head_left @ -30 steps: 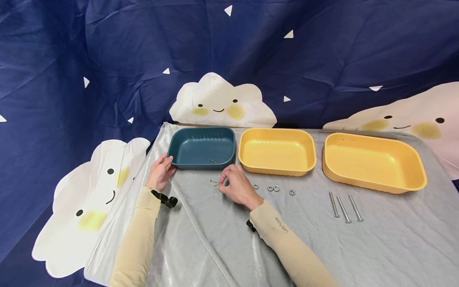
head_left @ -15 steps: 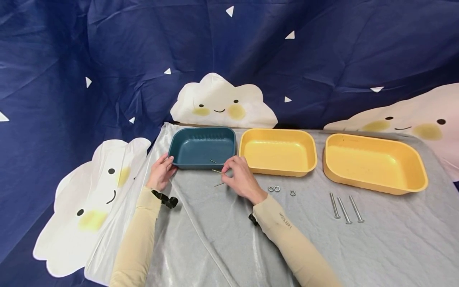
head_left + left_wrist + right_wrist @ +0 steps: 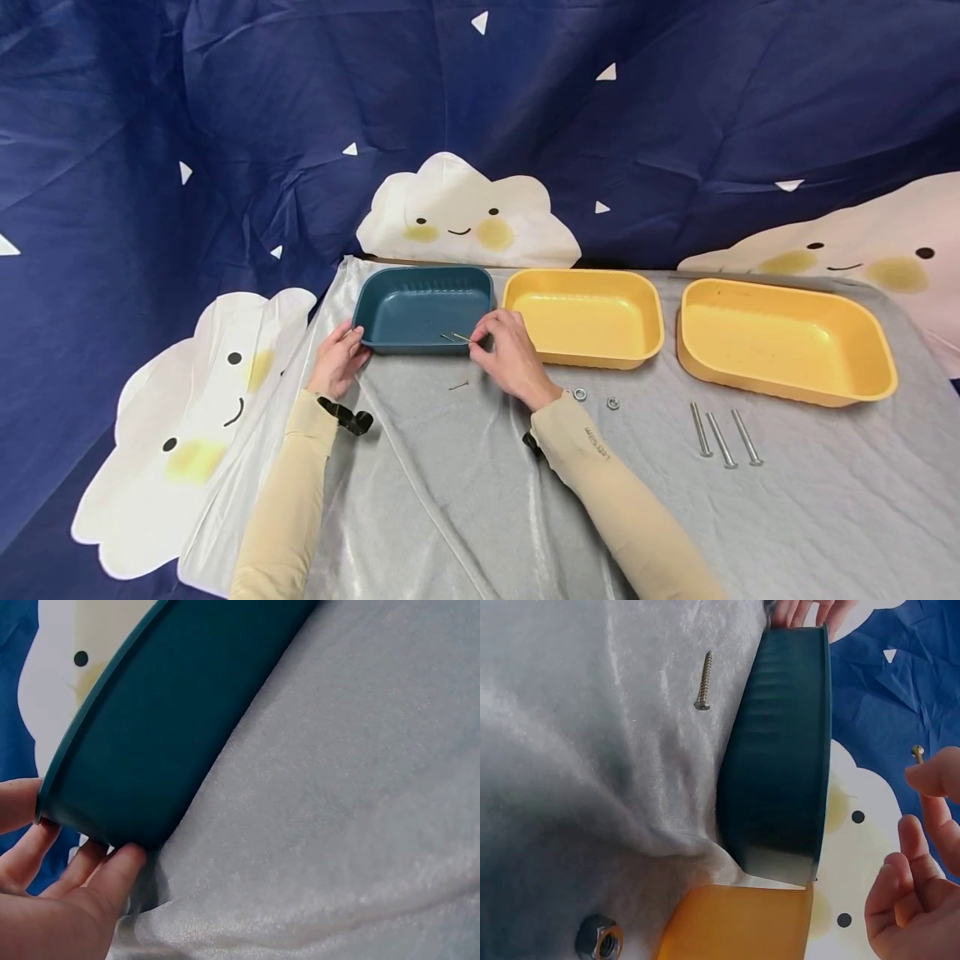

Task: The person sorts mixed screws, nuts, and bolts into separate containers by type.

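My left hand (image 3: 335, 362) grips the left front corner of the dark blue tray (image 3: 405, 312). In the left wrist view, one finger lies at the tray's rim and the others press its outer wall. My right hand (image 3: 513, 358) pinches a small brass-coloured screw (image 3: 461, 337) between thumb and forefinger, over the tray's front right corner. The screw's head (image 3: 918, 752) sticks out past the thumb in the right wrist view. Inside the tray lies another small screw (image 3: 447, 337). One more screw (image 3: 704, 681) rests on the grey cloth in front of the tray.
Two yellow trays, one in the middle (image 3: 585, 321) and one at the right (image 3: 780, 333), stand in line with the blue one. Hex nuts (image 3: 613, 403) lie before the middle tray, partly hidden by my right wrist. Three long bolts (image 3: 720, 439) lie farther right.
My right hand picked up one of two screws from the cloth and carried it up and forward to above the blue tray. My left hand stayed at the tray's corner.
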### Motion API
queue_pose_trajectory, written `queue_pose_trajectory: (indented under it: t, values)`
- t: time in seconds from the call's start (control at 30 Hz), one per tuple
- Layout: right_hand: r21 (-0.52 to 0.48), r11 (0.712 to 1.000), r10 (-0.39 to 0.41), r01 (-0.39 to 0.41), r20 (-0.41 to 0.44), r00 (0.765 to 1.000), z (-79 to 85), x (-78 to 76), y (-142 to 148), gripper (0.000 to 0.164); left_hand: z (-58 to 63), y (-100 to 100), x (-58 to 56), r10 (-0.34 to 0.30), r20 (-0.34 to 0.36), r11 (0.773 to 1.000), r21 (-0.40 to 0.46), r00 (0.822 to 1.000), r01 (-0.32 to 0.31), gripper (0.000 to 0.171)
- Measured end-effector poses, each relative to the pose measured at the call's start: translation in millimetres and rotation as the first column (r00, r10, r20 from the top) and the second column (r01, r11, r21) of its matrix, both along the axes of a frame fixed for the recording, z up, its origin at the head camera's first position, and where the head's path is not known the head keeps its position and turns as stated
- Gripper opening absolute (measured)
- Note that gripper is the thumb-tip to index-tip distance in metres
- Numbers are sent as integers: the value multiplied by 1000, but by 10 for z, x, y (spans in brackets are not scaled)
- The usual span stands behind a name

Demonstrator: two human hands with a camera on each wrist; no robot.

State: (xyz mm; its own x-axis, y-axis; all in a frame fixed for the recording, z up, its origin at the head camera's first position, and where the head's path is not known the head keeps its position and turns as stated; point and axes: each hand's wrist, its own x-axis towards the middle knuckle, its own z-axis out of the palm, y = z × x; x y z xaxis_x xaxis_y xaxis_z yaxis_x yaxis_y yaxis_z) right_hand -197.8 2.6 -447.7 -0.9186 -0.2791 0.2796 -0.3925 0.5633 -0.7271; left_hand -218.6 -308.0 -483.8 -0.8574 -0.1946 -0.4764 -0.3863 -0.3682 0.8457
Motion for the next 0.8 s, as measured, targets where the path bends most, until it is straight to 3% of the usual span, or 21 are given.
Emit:
queue_pose_trajectory:
  t: [0.33, 0.8]
  values:
    - [80, 995, -64, 63, 9, 998, -35, -126, -13, 2, 3, -19, -5, -8, 3, 1000, 9, 1000, 8, 58]
    - [182, 980, -80, 83, -24, 996, -106, -191, -40, 4, -50, -21, 20, -20, -35, 1000, 14, 999, 21, 56]
